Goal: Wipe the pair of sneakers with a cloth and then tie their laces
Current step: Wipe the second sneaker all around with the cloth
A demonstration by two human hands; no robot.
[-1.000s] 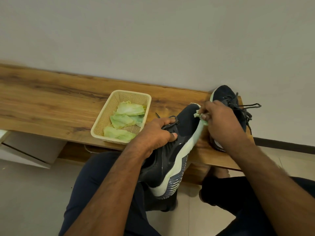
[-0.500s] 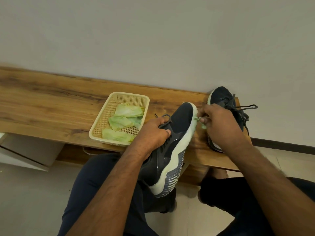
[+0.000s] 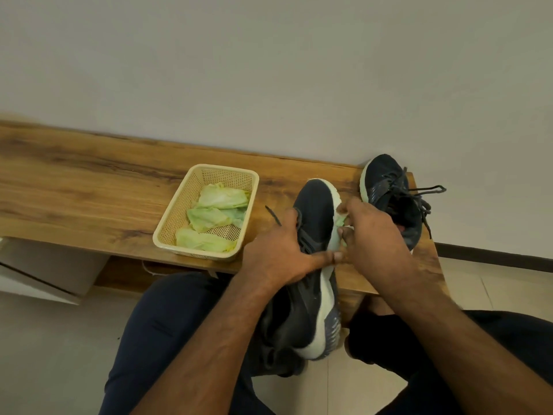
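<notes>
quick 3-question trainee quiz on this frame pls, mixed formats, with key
1. True or false: the left hand grips the held sneaker over its laces while the right hand presses the green cloth to its pale sole edge.
2. Where is the second sneaker? A) in the basket B) on the wooden bench near its right end, laces loose C) on the floor
3. Fill in: the basket holds several green ____.

Key: 1 true; 2 B; 3 cloths
</notes>
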